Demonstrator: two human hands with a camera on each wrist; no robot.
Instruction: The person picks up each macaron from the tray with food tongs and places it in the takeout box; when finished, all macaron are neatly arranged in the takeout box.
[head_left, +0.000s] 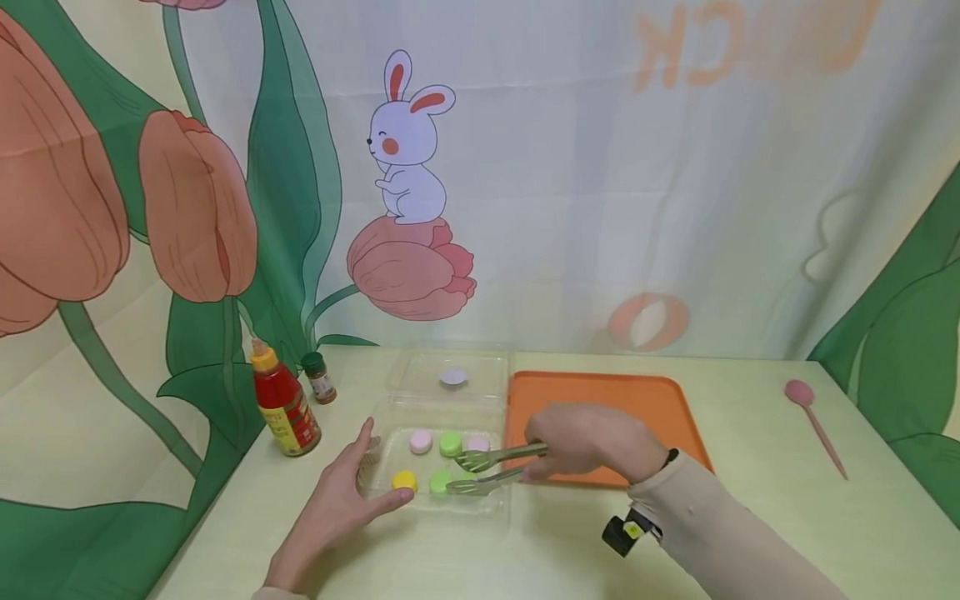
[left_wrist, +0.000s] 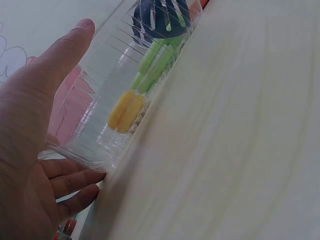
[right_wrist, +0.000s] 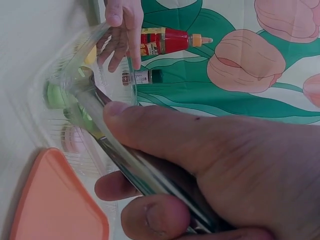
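Observation:
A clear plastic clamshell box (head_left: 420, 505) stands with its lid (head_left: 420, 377) folded back. Inside lie macarons in two rows: a pink macaron (head_left: 421, 441), a green macaron (head_left: 450, 443), another pink one partly covered, a yellow macaron (head_left: 405, 481) and green ones in front. My right hand (head_left: 588, 442) grips metal tongs (head_left: 517, 452), whose spread tips reach over the green macarons at the box's right. Around the box's left end is my left hand (head_left: 341, 496), thumb and fingers extended; in the left wrist view its fingertips (left_wrist: 90, 192) are beside the box wall.
An orange tray (head_left: 600, 385) lies right of the box. A red sauce bottle (head_left: 283, 408) and a small green-capped jar (head_left: 321, 383) stand at the left. Far right lies a pink spoon (head_left: 817, 425). A printed curtain (head_left: 555, 208) hangs behind the table.

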